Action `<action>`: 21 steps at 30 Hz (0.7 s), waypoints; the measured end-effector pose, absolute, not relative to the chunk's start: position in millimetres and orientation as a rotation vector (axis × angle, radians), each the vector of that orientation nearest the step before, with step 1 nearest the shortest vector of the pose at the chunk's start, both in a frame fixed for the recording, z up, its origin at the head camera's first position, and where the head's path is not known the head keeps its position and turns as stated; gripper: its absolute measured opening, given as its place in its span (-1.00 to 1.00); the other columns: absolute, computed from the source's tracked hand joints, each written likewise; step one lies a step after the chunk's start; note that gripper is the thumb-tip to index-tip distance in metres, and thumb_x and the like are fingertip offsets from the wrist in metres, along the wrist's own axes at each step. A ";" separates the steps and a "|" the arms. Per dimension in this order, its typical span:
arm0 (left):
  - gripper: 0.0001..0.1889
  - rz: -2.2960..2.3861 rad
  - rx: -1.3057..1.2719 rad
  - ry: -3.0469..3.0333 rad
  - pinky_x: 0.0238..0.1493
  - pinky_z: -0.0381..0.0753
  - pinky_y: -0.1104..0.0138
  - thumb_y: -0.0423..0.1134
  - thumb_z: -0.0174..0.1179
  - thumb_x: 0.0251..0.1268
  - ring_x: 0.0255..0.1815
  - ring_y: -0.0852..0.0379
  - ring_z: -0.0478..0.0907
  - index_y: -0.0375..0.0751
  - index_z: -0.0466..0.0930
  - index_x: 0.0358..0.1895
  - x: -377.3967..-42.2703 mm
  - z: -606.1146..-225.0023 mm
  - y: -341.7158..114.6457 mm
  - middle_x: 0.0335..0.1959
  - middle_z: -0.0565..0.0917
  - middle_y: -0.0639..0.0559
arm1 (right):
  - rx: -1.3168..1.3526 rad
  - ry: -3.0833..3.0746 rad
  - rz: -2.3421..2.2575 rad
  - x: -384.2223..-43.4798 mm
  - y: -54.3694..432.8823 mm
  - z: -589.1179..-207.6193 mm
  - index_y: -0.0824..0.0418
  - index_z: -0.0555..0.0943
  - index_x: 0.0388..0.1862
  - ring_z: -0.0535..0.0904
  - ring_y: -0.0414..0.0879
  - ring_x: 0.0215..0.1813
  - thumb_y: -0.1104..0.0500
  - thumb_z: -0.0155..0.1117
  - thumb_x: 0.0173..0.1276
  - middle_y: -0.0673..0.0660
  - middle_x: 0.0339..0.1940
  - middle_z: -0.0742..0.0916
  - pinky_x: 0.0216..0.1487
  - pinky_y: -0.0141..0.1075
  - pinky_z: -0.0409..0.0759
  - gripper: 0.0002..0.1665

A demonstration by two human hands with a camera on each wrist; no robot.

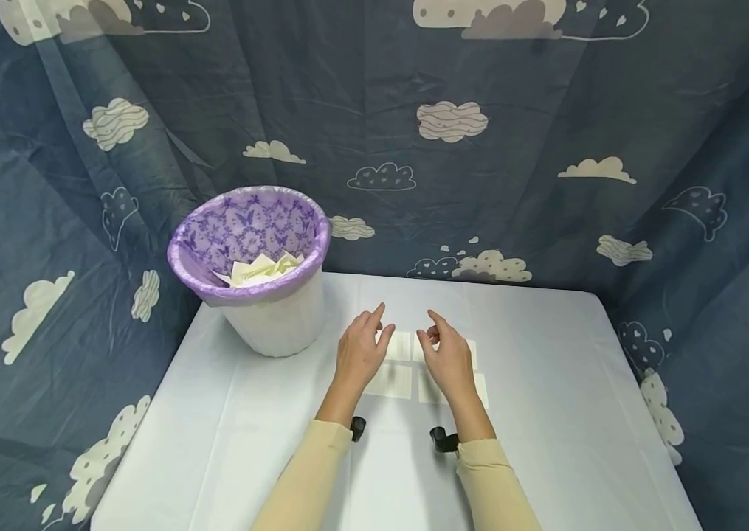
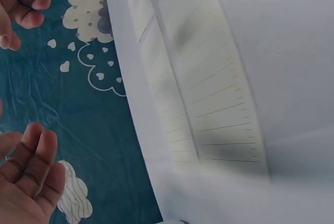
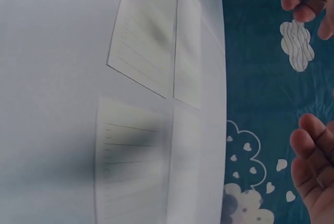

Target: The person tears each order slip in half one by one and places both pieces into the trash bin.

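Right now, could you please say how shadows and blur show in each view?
Head: soft shadows streak the white table; left wrist: a hazy shadow darkens the lower end of a lined paper whose upper lines blur; right wrist: shadows smudge two lined papers.

Soft, blurry shadows darken the paper sheets (image 2: 219,109).

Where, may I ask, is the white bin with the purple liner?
In the head view, the white bin stands at the far left corner of the white table, left of the person's left hand.

Blue cloud-patterned curtain (image 1: 520,214) on three sides, white table (image 1: 547,413), seemingly cloth-covered
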State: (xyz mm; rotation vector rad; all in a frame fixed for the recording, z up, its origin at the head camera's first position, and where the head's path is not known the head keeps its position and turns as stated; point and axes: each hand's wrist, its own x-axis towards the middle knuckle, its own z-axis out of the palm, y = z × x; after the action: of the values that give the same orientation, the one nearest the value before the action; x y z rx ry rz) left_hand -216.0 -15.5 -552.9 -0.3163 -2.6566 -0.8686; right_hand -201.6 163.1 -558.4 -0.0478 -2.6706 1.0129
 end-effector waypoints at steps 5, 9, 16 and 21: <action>-0.49 -0.899 -0.322 -2.654 -0.25 0.67 0.24 -0.02 0.27 0.55 -0.29 0.08 0.69 -0.21 0.60 0.41 -210.1 -557.1 -19.1 -0.29 0.74 0.05 | -0.054 -2.643 1.103 -197.1 162.6 -562.3 0.24 0.58 0.43 0.73 0.07 -0.19 0.08 0.36 0.54 0.15 -0.21 0.83 -0.17 -0.08 0.62 -0.45; -0.49 -0.939 -0.318 -2.660 -0.26 0.65 0.26 -0.06 0.29 0.53 -0.33 0.10 0.66 -0.25 0.60 0.40 -206.7 -560.1 -23.0 -0.33 0.72 0.04 | -0.060 -2.645 1.142 -193.2 161.2 -566.3 0.23 0.60 0.40 0.73 0.03 -0.24 0.12 0.38 0.52 0.13 -0.23 0.83 -0.18 -0.15 0.65 -0.48; -0.58 -0.950 -0.346 -2.666 -0.35 0.58 0.33 -0.18 0.30 0.53 -0.48 0.19 0.53 -0.33 0.66 0.31 -200.7 -572.6 -29.6 -0.42 0.72 0.02 | -0.049 -2.656 1.200 -186.8 154.7 -576.8 0.25 0.68 0.27 0.71 -0.07 -0.31 0.15 0.43 0.47 0.10 -0.30 0.83 -0.18 -0.24 0.66 -0.56; -0.62 -0.962 -0.324 -2.701 -0.35 0.56 0.35 -0.20 0.32 0.51 -0.49 0.22 0.50 -0.30 0.69 0.27 -197.7 -584.3 -33.2 -0.42 0.72 0.03 | -0.062 -2.668 1.207 -183.0 148.9 -584.2 0.24 0.73 0.18 0.70 -0.10 -0.33 0.16 0.46 0.44 0.08 -0.34 0.82 -0.22 -0.27 0.64 -0.62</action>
State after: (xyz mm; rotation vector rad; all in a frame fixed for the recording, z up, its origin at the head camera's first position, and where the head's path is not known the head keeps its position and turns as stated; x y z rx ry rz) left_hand -197.7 -33.2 -584.3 -0.3244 -2.7014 -0.9618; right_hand -183.0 148.9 -584.2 -0.0616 -2.6682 1.2073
